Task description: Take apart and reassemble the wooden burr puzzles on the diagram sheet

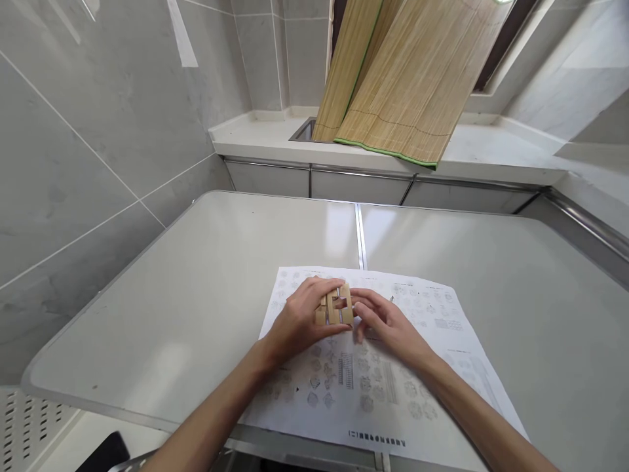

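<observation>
A light-coloured wooden interlocking block puzzle point(334, 309) is held above the printed sheet point(339, 413) near the middle of the view. My left hand point(307, 311) grips it from the left, fingers over the top edge and thumb along the bottom edge. A notch shows in the puzzle's face. My right hand point(383, 321) is at the puzzle's right edge, its fingers bent and apart. Some of its fingertips reach close to or behind the wood, and I cannot tell how firmly they touch. Small puzzle drawings and text cover the sheet.
The sheet lies on a pale folding table point(221, 275) with a metal seam point(360, 229) down its middle. Beyond it is a white counter point(265, 141) with a sink edge and a bamboo mat point(403, 78) hanging over. A grey tiled wall point(98, 131) borders the left.
</observation>
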A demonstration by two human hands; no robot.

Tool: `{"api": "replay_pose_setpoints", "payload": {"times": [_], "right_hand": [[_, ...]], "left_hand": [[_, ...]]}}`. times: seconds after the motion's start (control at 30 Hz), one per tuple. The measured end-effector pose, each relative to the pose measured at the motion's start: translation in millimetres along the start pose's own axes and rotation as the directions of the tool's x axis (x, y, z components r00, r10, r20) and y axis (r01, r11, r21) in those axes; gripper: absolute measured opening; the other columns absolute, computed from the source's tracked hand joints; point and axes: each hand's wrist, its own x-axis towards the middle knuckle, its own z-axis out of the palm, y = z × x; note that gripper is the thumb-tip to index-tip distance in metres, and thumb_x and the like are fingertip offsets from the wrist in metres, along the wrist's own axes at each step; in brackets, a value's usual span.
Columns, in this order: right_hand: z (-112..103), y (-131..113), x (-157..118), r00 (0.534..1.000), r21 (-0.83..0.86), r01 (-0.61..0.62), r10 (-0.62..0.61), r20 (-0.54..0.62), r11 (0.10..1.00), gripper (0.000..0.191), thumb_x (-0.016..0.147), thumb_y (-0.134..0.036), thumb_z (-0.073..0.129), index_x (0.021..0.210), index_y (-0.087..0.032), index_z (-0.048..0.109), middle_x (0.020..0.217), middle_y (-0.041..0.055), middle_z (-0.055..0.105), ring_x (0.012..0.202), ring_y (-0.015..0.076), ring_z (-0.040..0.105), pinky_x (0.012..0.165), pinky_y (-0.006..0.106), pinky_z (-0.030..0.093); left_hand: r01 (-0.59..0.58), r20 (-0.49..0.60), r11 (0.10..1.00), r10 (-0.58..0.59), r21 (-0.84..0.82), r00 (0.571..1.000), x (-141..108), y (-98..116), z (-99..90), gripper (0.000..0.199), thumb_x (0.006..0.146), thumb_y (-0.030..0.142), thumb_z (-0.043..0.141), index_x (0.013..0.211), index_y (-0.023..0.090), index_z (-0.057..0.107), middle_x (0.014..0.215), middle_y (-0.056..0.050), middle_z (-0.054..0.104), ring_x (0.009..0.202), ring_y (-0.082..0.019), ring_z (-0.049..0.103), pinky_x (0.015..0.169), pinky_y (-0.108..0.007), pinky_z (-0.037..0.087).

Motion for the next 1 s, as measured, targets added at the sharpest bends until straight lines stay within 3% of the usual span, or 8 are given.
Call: {"api": "replay_pose_setpoints", "payload": {"times": [0.07, 0.13, 0.23, 0.37, 0.5, 0.7, 0.83, 1.0], "right_hand": [[1.7, 0.0, -1.7, 0.995, 0.093, -0.034, 0.026, 0.094, 0.995, 0.045, 0.103, -0.058, 0.062, 0.137, -0.029, 0.067, 0.129, 0.0099, 0.072, 0.099, 0.0244, 0.072, 0.099, 0.045, 0.055], [5.2, 1.9, -3.3, 0.983, 0.251, -0.099, 0.056, 0.175, 0.963, 0.044, 0.104, -0.056, 0.061, 0.139, -0.028, 0.067, 0.136, 0.0114, 0.070, 0.120, 0.0281, 0.067, 0.108, 0.047, 0.051], [11.7, 5.9, -4.2, 0.961, 0.472, -0.203, 0.083, 0.263, 0.858, 0.044, 0.105, -0.054, 0.062, 0.137, -0.024, 0.069, 0.136, 0.0139, 0.070, 0.125, 0.0299, 0.067, 0.109, 0.049, 0.052], [15.4, 7.7, -2.3, 0.958, 0.584, -0.226, 0.068, 0.279, 0.780, 0.041, 0.105, -0.049, 0.064, 0.134, -0.019, 0.071, 0.130, 0.0148, 0.073, 0.121, 0.0297, 0.069, 0.109, 0.049, 0.052], [12.0, 6.2, 0.3, 0.961, 0.597, -0.221, 0.068, 0.268, 0.771, 0.044, 0.106, -0.049, 0.062, 0.134, -0.018, 0.071, 0.130, 0.0156, 0.073, 0.121, 0.0308, 0.069, 0.105, 0.047, 0.054], [6.4, 5.4, 0.4, 0.967, 0.626, -0.206, 0.058, 0.249, 0.752, 0.043, 0.106, -0.044, 0.062, 0.139, -0.018, 0.068, 0.129, 0.0156, 0.074, 0.125, 0.0321, 0.068, 0.108, 0.051, 0.054], [1.6, 5.0, -1.5, 0.969, 0.529, -0.216, 0.112, 0.222, 0.821, 0.038, 0.101, -0.040, 0.072, 0.134, -0.020, 0.072, 0.128, 0.0140, 0.075, 0.124, 0.0309, 0.068, 0.108, 0.048, 0.054], [-7.6, 3.1, 0.0, 0.990, 0.339, -0.137, 0.143, 0.006, 0.931, 0.043, 0.098, -0.048, 0.076, 0.133, -0.025, 0.070, 0.127, 0.0100, 0.075, 0.114, 0.0260, 0.071, 0.106, 0.043, 0.053]], "left_hand": [[-0.057, 0.015, 0.998, 0.058, -0.019, 0.998, -0.5, 4.1, 3.8, 0.072, 0.088, 0.041, 0.085, 0.149, 0.026, 0.049, 0.136, -0.012, 0.070, 0.126, -0.029, 0.067, 0.106, -0.049, 0.059], [-0.092, 0.022, 0.995, 0.092, -0.040, 0.995, -1.0, 7.6, 6.6, 0.073, 0.089, 0.041, 0.085, 0.150, 0.026, 0.048, 0.134, -0.012, 0.071, 0.124, -0.030, 0.069, 0.106, -0.049, 0.059], [-0.107, 0.037, 0.992, 0.110, -0.069, 0.993, -1.7, 11.1, 9.2, 0.072, 0.090, 0.042, 0.083, 0.150, 0.025, 0.047, 0.131, -0.013, 0.072, 0.119, -0.030, 0.071, 0.102, -0.047, 0.061], [-0.087, 0.042, 0.993, 0.090, -0.076, 0.995, -2.3, 10.2, 9.3, 0.081, 0.088, 0.050, 0.083, 0.153, 0.025, 0.041, 0.138, -0.015, 0.068, 0.125, -0.031, 0.069, 0.105, -0.048, 0.060], [0.000, 0.059, 0.999, 0.002, -0.033, 0.998, -1.5, 6.5, 5.6, 0.092, 0.081, 0.057, 0.088, 0.153, 0.026, 0.040, 0.141, -0.016, 0.065, 0.125, -0.034, 0.067, 0.102, -0.051, 0.059], [0.091, 0.064, 0.994, -0.087, -0.064, 0.994, 0.6, 5.9, 1.6, 0.083, 0.084, 0.059, 0.084, 0.149, 0.027, 0.042, 0.132, -0.012, 0.069, 0.116, -0.030, 0.068, 0.098, -0.049, 0.060], [0.089, 0.075, 0.994, -0.084, -0.066, 0.994, 0.5, 4.8, 3.6, 0.075, 0.085, 0.058, 0.084, 0.142, 0.024, 0.051, 0.118, -0.011, 0.071, 0.106, -0.028, 0.070, 0.091, -0.045, 0.061], [0.118, 0.018, 0.991, -0.117, -0.057, 0.993, -2.1, 3.5, 5.2, 0.080, 0.082, 0.061, 0.085, 0.144, 0.025, 0.049, 0.126, -0.011, 0.070, 0.112, -0.029, 0.070, 0.097, -0.046, 0.060]]}}
